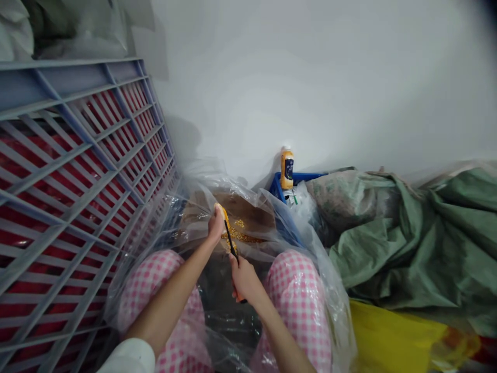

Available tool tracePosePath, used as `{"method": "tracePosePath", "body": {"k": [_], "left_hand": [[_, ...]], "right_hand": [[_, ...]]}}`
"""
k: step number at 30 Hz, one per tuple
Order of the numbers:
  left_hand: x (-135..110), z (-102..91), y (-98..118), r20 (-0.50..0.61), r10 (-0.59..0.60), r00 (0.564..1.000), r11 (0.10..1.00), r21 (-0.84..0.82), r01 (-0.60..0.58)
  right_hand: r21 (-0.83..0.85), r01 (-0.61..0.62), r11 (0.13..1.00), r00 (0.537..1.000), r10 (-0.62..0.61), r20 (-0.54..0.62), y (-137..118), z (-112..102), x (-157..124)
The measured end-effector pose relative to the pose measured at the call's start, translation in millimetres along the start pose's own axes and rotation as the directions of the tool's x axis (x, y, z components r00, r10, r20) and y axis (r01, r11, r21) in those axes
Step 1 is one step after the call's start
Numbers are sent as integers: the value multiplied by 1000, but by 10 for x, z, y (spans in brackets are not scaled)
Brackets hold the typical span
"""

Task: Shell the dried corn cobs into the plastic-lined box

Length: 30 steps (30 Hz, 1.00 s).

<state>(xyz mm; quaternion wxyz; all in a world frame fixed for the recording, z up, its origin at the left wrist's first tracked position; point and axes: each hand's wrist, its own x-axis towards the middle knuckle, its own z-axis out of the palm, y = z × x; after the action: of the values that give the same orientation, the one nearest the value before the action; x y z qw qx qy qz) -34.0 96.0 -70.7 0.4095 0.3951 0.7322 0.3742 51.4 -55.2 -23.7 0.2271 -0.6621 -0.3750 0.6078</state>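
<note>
My left grip (215,226) is clamped around a corn cob (222,217), which I hold up over my lap, its top end poking out past my fingers. My right grip (244,280) is closed on a tool (232,243) with a thin black shaft and an orange handle; I can't tell whether it is a knife or something else. The shaft's far end meets the cob just beside my left fingers.

Loose kernels (238,235) lie right below the cob on a brown piece of cardboard (248,211). A clear plastic sheet (328,282) drapes around the cardboard and over my pink gingham trousers (298,305). A white sleeve (128,357) shows at my left arm.

To my left leans a slatted crate (77,155), blue-grey with red inside. Ahead, a bottle (287,168) stands upright by a blue crate (280,187) against the white wall (310,77). To my right lies a green sack (388,243), with a yellow bag (388,336) below it.
</note>
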Motion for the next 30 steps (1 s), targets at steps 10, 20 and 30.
{"method": "tracePosePath", "body": {"k": [10,20,30], "left_hand": [[13,19,-39,-5,-5,1000,1000,2,5],[21,13,-65,-9,12,1000,998,67,-12],[40,10,-97,-15,89,996,990,113,-87]], "right_hand": [[232,-81,969,992,56,115,-23,-4,19],[303,-171,938,962,93,256,-92,-165,-20],[311,-179,933,966,106,237,-70,-77,-8]]}}
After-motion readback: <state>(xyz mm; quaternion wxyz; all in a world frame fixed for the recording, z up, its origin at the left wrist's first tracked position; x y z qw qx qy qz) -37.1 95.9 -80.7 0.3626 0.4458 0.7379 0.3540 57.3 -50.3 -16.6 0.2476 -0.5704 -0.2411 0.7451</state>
